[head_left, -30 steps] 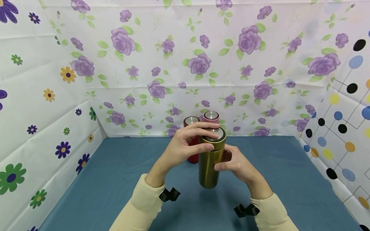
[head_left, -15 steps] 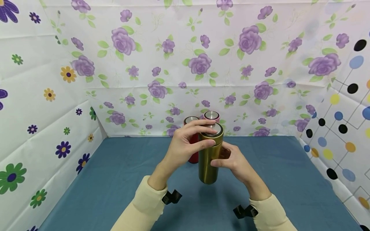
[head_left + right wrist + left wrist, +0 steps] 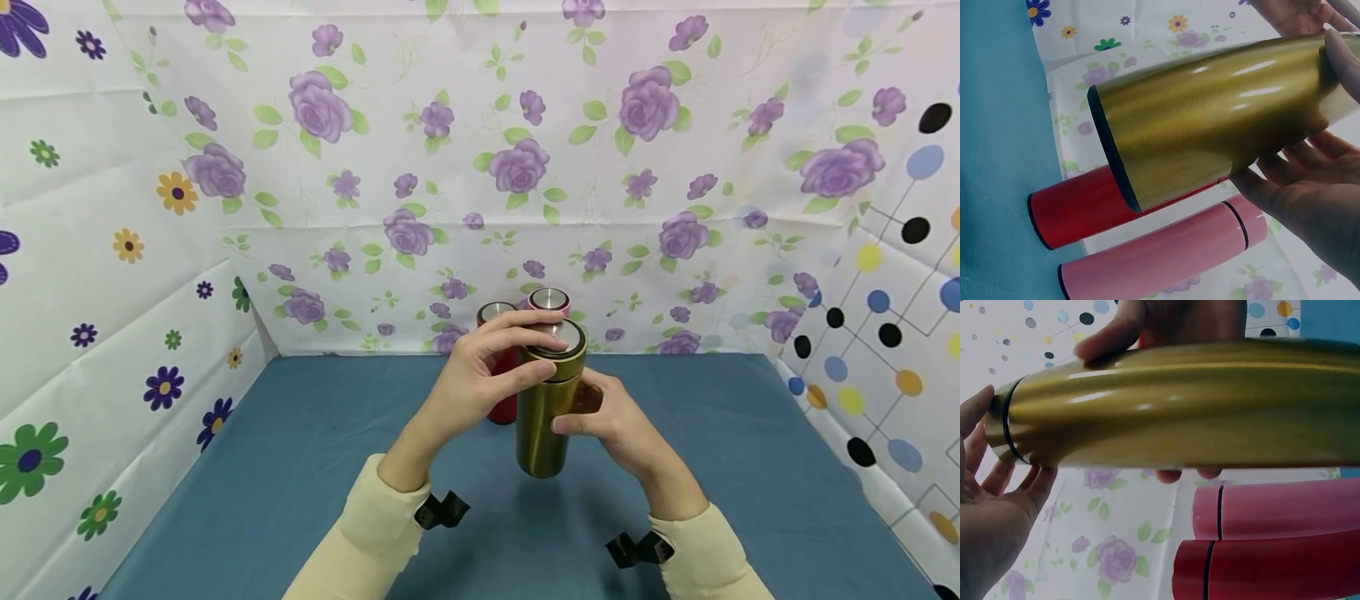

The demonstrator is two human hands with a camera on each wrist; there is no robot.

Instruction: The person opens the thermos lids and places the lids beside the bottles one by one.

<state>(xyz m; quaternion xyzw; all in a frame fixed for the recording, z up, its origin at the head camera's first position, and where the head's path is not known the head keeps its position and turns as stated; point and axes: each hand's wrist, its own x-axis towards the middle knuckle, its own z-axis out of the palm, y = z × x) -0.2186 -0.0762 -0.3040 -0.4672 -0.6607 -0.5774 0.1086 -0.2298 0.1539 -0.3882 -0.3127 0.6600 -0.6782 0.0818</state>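
Note:
A gold thermos flask (image 3: pixel 542 429) with a steel-topped lid (image 3: pixel 564 337) is held nearly upright over the table, its base (image 3: pixel 1110 147) seemingly clear of the cloth. My left hand (image 3: pixel 480 367) grips the lid from the left, thumb in front and fingers over the top. Lower down, my right hand (image 3: pixel 611 417) holds the body from the right, its thumb across the front; its other fingers are mostly behind the flask in the head view. Both hands also show around the flask in the wrist views.
Behind the gold flask stand a red flask (image 3: pixel 504 408) and a pink flask (image 3: pixel 549 302), both partly covered in the head view. A blue cloth (image 3: pixel 337 417) covers the table. Patterned sheets form a back wall (image 3: pixel 420 167) and two side walls.
The gold flask has risen slightly since a second ago, with both hands keeping their hold. Its top swayed a little left, then back right. The red and pink flasks stayed put.

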